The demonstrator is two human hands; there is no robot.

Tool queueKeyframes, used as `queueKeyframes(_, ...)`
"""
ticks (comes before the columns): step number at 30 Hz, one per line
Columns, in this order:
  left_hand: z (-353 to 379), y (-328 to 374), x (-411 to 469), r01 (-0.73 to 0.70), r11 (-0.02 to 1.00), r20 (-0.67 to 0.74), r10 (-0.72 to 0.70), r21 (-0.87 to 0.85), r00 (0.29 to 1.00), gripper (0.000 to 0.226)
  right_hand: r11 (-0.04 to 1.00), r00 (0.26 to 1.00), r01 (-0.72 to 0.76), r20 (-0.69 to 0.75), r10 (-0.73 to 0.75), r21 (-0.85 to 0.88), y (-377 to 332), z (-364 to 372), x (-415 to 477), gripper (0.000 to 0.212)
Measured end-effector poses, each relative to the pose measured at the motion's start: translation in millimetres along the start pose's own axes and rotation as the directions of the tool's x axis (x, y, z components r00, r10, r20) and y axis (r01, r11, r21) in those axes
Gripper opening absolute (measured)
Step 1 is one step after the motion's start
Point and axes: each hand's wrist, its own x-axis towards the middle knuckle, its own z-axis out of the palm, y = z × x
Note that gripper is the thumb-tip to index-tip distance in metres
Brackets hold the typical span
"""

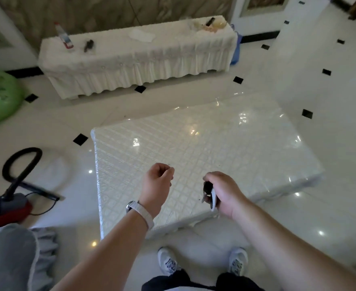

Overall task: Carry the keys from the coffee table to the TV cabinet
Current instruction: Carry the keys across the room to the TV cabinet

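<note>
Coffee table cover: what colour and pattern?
The coffee table cover is white, diamond-quilted; head view.

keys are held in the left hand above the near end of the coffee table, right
Not quite. The head view shows the keys held in the right hand, not the left hand, which is curled and holds nothing. They are above the near end of the coffee table, as you said.

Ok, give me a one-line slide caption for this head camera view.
The right hand grips the keys above the coffee table, with the cloth-covered TV cabinet ahead.
</note>
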Motion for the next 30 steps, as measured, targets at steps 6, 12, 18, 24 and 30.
queueKeyframes(6, 80.7, 41.3, -14.6, -0.063, 0.997, 0.068, 0.060, 0.041, 0.996, 0.010, 0.992, 0.993, 0.103, -0.065, -0.098, 0.076, -29.3, -89.9, -6.5, 0.005)
queueKeyframes(12, 198.3, 77.8, -41.5, -0.080, 0.996, 0.167, 0.073, 0.034, 0.983, 0.008, 0.974, 0.981, 0.164, -0.126, -0.145, 0.156, -55.7, -206.7, -11.0, 0.007)
queueKeyframes(18, 318.0, 106.5, -72.8, -0.133, 0.987, 0.264, 0.106, 0.087, 0.959, 0.009, 0.949, 0.967, 0.220, -0.179, -0.181, 0.227, -71.0, -334.0, -16.7, 0.008)
queueKeyframes(24, 426.1, 129.9, -104.0, -0.172, 0.980, 0.391, 0.120, 0.101, 0.912, 0.008, 0.922, 0.938, 0.277, -0.284, -0.198, 0.271, -79.0, -448.8, -38.5, 0.006)
queueKeyframes(30, 509.0, 152.9, -119.6, -0.214, 0.971, 0.523, 0.129, 0.105, 0.842, 0.011, 0.882, 0.894, 0.329, -0.411, -0.177, 0.337, -79.7, -523.6, -44.6, 0.008)
